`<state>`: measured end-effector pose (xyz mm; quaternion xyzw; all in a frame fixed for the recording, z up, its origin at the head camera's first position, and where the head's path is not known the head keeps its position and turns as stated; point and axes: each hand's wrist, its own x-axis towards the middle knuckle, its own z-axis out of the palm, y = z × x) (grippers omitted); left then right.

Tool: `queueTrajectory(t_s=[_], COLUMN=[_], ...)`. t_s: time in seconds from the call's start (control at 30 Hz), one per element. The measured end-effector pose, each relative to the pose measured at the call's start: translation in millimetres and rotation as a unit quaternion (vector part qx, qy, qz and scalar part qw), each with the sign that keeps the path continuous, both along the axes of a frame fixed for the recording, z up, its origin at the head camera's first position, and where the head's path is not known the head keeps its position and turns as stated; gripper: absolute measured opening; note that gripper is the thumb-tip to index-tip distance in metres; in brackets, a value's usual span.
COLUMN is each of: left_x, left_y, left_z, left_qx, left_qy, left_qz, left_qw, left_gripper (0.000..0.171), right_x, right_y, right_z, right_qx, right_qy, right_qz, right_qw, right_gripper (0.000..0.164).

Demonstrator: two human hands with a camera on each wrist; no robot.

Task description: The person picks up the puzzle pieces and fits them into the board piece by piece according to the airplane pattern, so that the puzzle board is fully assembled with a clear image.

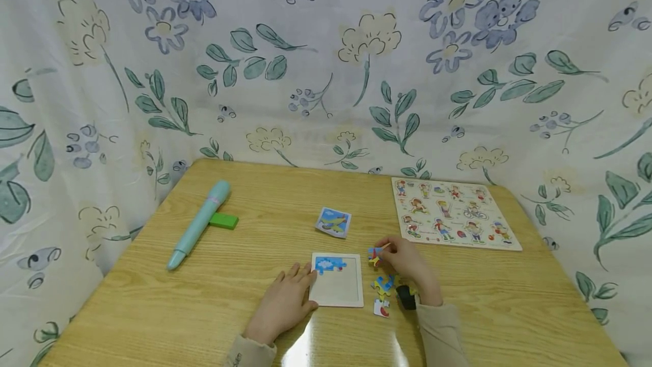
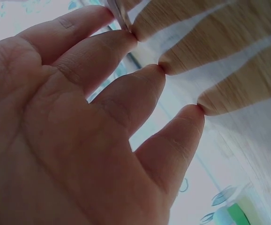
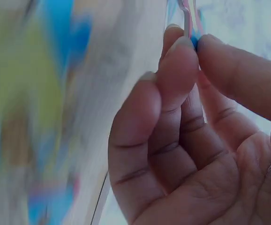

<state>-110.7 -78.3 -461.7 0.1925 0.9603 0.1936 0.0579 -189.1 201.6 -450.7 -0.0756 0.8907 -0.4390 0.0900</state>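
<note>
In the head view a small white wooden puzzle tray (image 1: pixel 336 293) lies on the table, with joined blue puzzle pieces (image 1: pixel 328 264) along its upper left. My left hand (image 1: pixel 285 303) rests at the tray's left edge, fingers spread; in the left wrist view its fingertips (image 2: pixel 149 72) touch the wooden surface. Right of the tray, my right hand (image 1: pixel 406 260) pinches a blue, red and yellow puzzle piece (image 1: pixel 374 255) between thumb and fingers. The right wrist view shows this piece (image 3: pixel 192 18) edge-on. Loose blue and yellow pieces (image 1: pixel 383 284) and a white and red piece (image 1: pixel 381 308) lie below that hand.
Behind the tray lies a square picture card (image 1: pixel 333 222) with a yellow airplane. A larger board with children figures (image 1: pixel 453 211) is at the back right. On the left, a turquoise pen-shaped object (image 1: pixel 200 224) lies against a green block (image 1: pixel 224 220). A floral curtain (image 1: pixel 326 72) surrounds the table.
</note>
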Motion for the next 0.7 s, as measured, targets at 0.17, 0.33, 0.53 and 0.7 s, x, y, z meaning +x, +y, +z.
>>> queueTrajectory(t_s=[0.17, 0.33, 0.53, 0.7], left_x=[-0.4, 0.1, 1.1, 1.6], left_y=[0, 0, 1, 1], left_z=[0.2, -1.8, -2.3, -0.7], left_qx=[0.002, 0.005, 0.004, 0.007], left_qy=[-0.003, -0.007, -0.006, -0.008], left_qz=[-0.001, 0.002, 0.005, 0.007], left_qw=[1.0, 1.0, 1.0, 0.9999], left_gripper=[0.064, 0.063, 0.063, 0.063], right_x=[1.7, 2.5, 2.7, 3.1], right_y=[-25, -41, -51, -55], right_z=[-2.9, -6.6, -8.3, -9.5], right_qx=[-0.022, -0.004, 0.005, 0.02], right_qy=[-0.01, -0.002, 0.007, 0.02], right_qz=[0.041, 0.043, 0.03, 0.019], right_qw=[0.999, 0.999, 1.0, 0.999], right_gripper=[0.017, 0.013, 0.009, 0.007])
